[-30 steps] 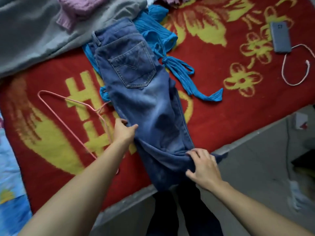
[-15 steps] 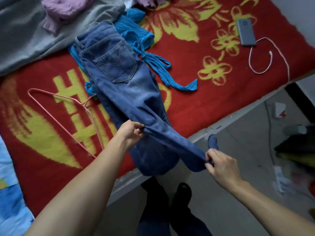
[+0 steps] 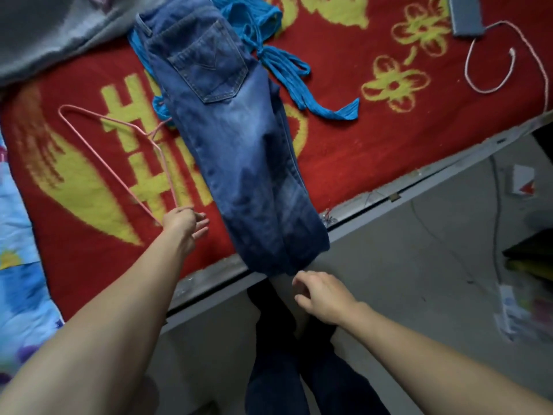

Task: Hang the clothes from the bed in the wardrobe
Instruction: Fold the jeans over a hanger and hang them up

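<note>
Blue jeans lie folded lengthwise on the red and yellow blanket, their doubled lower end hanging a little over the bed's edge. A thin pink wire hanger lies flat to their left. My left hand rests at the hanger's near corner, touching the wire with fingers spread. My right hand hovers just below the jeans' overhanging end, fingers loosely apart, holding nothing.
A bright blue knit top with long ties lies partly under the jeans. A grey cloth covers the far left. A phone and white cable lie far right. Papers litter the floor; my legs stand below.
Both hands have let go of the jeans leg, which now lies folded up over the rest. My left hand moved left to the hanger; my right hand drew back.
</note>
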`<act>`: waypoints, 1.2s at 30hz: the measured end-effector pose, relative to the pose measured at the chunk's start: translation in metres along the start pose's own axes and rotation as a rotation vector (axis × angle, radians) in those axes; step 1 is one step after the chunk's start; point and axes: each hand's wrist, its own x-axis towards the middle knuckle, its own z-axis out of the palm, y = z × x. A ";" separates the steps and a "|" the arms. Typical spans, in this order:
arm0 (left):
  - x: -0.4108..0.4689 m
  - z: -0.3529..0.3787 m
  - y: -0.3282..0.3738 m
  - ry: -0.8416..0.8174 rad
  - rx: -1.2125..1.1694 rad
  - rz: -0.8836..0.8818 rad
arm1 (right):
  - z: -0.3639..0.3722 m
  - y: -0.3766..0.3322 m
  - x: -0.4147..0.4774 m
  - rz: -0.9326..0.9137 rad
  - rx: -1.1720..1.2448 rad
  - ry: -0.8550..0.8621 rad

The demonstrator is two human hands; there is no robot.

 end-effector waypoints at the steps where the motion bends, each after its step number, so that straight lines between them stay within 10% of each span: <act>1: -0.004 -0.007 0.000 0.003 -0.016 -0.002 | -0.013 -0.004 0.004 0.000 -0.018 0.006; 14: 0.054 -0.143 0.045 0.220 0.010 0.040 | -0.099 -0.182 0.171 -0.134 -0.147 0.071; 27: 0.128 -0.219 0.025 0.230 0.368 0.074 | -0.099 -0.319 0.360 0.426 0.917 0.198; 36: 0.122 -0.157 0.115 0.117 0.298 0.084 | -0.242 -0.348 0.319 -0.080 0.797 0.423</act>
